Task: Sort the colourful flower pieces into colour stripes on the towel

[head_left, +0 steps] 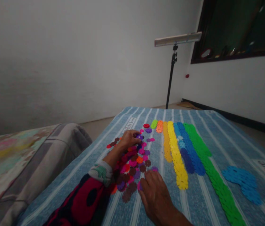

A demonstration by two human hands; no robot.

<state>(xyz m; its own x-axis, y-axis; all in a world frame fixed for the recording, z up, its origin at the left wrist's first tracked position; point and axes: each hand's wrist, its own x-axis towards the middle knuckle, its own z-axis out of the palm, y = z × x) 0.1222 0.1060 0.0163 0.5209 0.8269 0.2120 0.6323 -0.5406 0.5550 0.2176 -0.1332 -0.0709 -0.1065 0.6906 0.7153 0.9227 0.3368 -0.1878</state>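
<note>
My left hand reaches over the far part of a mixed pile of small flower-edged plastic discs. Its fingers are pinched at a purple disc. Nearer to me, my right hand is bent over the pile's right edge, fingers curled together. A magenta-purple disc shows at its fingertips, and another purple disc lies just beyond the knuckles. The pile mixes pink, red, brown, orange and purple discs. Brown discs overlap at its near end.
Right of the pile lie overlapping single-colour rows: light green, orange, yellow, blue and long green. Light-blue discs lie farther right. The striped cloth covers the table. A covered bed stands left; a lamp stand rises behind.
</note>
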